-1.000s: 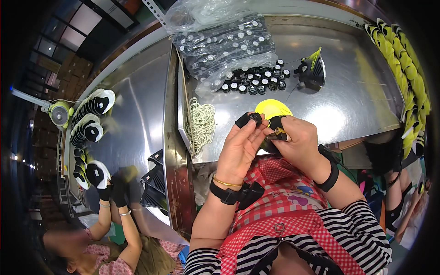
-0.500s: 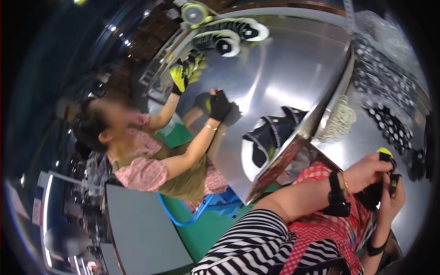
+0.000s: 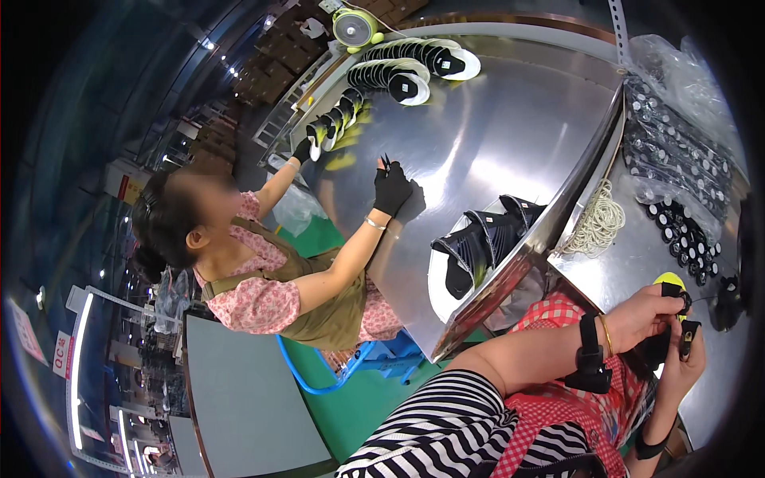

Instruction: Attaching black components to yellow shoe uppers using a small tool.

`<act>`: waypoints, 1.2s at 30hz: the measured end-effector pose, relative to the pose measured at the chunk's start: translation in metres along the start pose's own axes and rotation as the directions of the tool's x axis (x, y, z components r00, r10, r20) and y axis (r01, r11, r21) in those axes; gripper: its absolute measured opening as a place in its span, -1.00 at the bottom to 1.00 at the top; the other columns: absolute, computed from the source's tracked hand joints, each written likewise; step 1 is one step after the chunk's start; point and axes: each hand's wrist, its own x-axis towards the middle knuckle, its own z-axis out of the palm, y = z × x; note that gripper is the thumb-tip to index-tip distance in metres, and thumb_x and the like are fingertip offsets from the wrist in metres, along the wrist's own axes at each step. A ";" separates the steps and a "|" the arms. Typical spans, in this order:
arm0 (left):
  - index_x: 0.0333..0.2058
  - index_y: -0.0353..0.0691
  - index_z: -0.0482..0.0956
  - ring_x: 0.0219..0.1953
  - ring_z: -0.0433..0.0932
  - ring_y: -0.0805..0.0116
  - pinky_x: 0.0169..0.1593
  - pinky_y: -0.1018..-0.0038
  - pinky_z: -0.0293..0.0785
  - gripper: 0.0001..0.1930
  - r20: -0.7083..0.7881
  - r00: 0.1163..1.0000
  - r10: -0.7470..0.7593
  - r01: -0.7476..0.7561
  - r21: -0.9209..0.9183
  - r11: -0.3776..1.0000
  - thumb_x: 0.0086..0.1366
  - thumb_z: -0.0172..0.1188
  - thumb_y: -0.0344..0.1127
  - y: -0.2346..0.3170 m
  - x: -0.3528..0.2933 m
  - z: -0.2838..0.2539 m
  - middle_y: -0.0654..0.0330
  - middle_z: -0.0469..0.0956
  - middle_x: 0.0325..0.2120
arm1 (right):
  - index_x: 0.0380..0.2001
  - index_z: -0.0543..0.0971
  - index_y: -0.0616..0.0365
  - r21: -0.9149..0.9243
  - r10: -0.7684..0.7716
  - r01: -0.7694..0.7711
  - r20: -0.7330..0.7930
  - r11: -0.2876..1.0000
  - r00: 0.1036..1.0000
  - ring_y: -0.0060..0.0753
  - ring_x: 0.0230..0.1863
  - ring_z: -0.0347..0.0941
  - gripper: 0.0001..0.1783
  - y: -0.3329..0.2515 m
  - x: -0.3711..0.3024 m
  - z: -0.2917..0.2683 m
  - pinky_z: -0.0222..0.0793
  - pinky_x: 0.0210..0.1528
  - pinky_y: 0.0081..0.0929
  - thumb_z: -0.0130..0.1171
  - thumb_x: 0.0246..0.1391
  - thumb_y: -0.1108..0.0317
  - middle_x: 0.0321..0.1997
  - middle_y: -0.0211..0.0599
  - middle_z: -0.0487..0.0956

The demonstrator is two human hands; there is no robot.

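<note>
At the lower right, my left hand (image 3: 637, 315) and my right hand (image 3: 685, 368) are close together over a black-and-yellow shoe (image 3: 670, 280). Its yellow end shows beyond my left fingers, and its dark part is mostly hidden between the hands. My left fingers are closed in a pinch at it; the right hand's fingers curl around its near side. Small black pieces (image 3: 687, 328) show at the fingertips, too small to name surely. Black bands circle both wrists, and a gold bracelet sits on the left one.
A bundle of white cord (image 3: 598, 223) and black round-topped parts (image 3: 684, 239) lie on my metal worktop. Black-and-white shoes (image 3: 488, 243) stand on the adjoining table (image 3: 446, 159). A co-worker (image 3: 271, 255) in dark fingerless gloves sits left, scissors in one hand, beside rows of shoes and a fan (image 3: 355, 30).
The co-worker's far hand has brought a raised yellow-and-black shoe down to the row on the table. My hands have hardly moved; the whole view has shifted slightly.
</note>
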 end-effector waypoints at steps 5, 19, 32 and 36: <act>-0.22 -0.14 0.43 -0.36 0.44 0.66 -0.26 0.68 0.35 -0.86 0.013 0.999 -0.036 0.036 -0.008 0.999 0.25 0.09 -0.31 -0.004 0.000 -0.003 0.37 0.49 -0.37 | -0.34 0.50 0.27 -0.030 -0.023 0.022 -0.030 0.999 0.999 -0.74 -0.46 0.25 -0.91 -0.003 0.000 0.001 0.16 -0.43 -0.74 0.10 0.11 0.46 -0.51 -0.51 0.42; -0.29 -0.12 0.45 -0.47 0.35 0.69 -0.38 0.72 0.28 -0.89 -0.048 0.998 0.045 -0.036 0.167 0.985 0.19 0.11 -0.32 0.004 -0.004 0.007 0.43 0.45 -0.47 | -0.20 0.49 0.34 0.126 0.112 -0.112 0.009 0.986 0.994 -0.68 -0.29 0.37 -0.80 0.024 -0.001 -0.003 0.30 -0.24 -0.71 0.06 0.15 0.43 -0.32 -0.43 0.50; -0.29 -0.14 0.42 -0.52 0.29 0.69 -0.45 0.72 0.19 -0.85 -0.079 0.990 0.118 -0.086 0.332 0.939 0.15 0.14 -0.33 0.007 -0.008 0.007 0.44 0.42 -0.54 | -0.19 0.49 0.30 0.199 0.140 -0.153 0.080 0.968 0.987 -0.73 -0.35 0.35 -0.82 0.037 -0.002 -0.001 0.25 -0.32 -0.76 0.06 0.14 0.46 -0.36 -0.47 0.50; -0.29 -0.14 0.42 -0.50 0.33 0.68 -0.43 0.72 0.21 -0.85 -0.057 0.994 0.098 -0.072 0.351 0.934 0.15 0.13 -0.33 0.006 -0.007 0.009 0.42 0.44 -0.55 | -0.20 0.49 0.31 0.188 0.154 -0.170 0.094 0.967 0.984 -0.72 -0.36 0.35 -0.81 0.032 -0.004 -0.009 0.27 -0.32 -0.74 0.08 0.12 0.46 -0.36 -0.46 0.50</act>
